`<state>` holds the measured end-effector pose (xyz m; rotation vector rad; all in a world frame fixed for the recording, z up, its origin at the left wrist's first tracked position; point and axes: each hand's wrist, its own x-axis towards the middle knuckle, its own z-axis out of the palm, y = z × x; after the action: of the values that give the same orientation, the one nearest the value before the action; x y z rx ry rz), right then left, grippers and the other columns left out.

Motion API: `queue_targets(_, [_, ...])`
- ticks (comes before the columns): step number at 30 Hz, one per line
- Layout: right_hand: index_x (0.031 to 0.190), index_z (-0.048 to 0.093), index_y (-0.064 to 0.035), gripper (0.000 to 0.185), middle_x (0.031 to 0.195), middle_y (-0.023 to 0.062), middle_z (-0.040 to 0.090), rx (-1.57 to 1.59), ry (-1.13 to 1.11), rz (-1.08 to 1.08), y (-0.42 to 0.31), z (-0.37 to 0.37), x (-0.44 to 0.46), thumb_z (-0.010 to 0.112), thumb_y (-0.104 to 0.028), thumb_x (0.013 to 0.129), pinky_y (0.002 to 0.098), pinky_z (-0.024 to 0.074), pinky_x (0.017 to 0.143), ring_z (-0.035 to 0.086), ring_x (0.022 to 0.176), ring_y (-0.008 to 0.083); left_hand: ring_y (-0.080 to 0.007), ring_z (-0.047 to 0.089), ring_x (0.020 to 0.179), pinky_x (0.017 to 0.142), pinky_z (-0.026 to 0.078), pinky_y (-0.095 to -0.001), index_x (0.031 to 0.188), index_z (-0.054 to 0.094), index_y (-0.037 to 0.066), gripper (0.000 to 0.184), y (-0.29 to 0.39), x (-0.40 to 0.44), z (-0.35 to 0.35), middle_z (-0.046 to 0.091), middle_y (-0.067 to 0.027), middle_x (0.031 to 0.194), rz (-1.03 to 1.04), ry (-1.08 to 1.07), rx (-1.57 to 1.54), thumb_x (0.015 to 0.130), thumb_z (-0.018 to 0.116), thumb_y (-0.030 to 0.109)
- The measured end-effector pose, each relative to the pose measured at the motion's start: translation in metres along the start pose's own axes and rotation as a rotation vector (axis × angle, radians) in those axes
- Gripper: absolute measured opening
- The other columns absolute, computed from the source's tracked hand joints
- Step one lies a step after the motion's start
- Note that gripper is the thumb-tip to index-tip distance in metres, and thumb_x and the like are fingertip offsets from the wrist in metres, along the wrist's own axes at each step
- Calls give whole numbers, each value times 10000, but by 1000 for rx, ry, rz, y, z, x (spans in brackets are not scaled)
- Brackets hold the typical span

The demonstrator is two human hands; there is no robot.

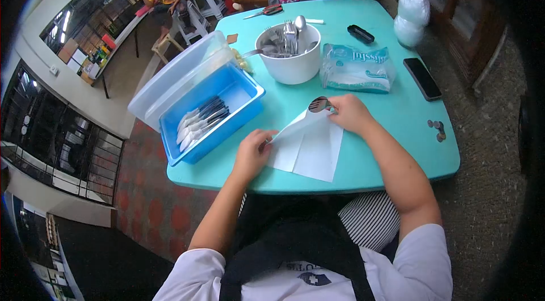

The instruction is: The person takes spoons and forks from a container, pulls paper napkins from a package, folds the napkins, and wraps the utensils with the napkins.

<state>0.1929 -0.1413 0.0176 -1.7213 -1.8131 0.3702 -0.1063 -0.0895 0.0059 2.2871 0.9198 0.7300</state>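
A white paper napkin point(306, 150) lies slanted on the turquoise table near its front edge, partly folded over. Metal cutlery point(319, 104), with fork tines showing, pokes out at the napkin's top corner. My right hand point(349, 113) pinches that corner together with the cutlery. At the napkin's left corner, my left hand point(254, 153) has its fingers closed on the paper. Beyond stands a white bucket point(292, 68) holding forks and spoons. To the left, a blue bin point(213, 136) contains wrapped cutlery bundles point(201, 124), its clear lid point(181, 76) tilted up.
A napkin pack point(357, 68), black tray point(361, 34), phone point(422, 78) and coins point(438, 129) lie on the table's right. Red-handled scissors point(265, 12) rest at the back. A plastic-wrapped object point(413, 11) stands behind the right corner. Two people sit beyond the table.
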Motion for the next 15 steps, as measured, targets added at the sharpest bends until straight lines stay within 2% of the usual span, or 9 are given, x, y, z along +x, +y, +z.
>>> queue_targets(4, [864,656,-92,189,714,145,610,0,-4,32,-1,-3,-3,674,-153,686,411,445,593,591,677,325,-284,588,786,697,478,-343,912,703,59,279,-2,-3,5,620,-112,860,288,83,203,688,611,-79])
queue_targets(9, [841,673,-101,199,622,99,534,96,-23,39,12,-15,-2,654,-121,645,346,407,556,536,595,236,-298,578,792,708,472,-375,881,715,84,289,1,-6,8,616,-112,844,296,96,221,659,608,-67])
queue_targets(12, [859,673,-72,229,573,42,439,95,-126,34,18,-23,-4,663,-85,632,293,352,522,423,544,142,-297,575,803,710,469,-376,879,717,85,291,3,-7,8,612,-114,851,298,107,224,656,607,-68])
queue_targets(15, [848,675,-60,230,562,26,380,113,-122,103,14,-27,-3,674,-81,619,296,322,510,395,542,136,-299,572,811,713,468,-376,884,714,78,294,4,-8,9,609,-117,860,297,102,236,657,603,-72])
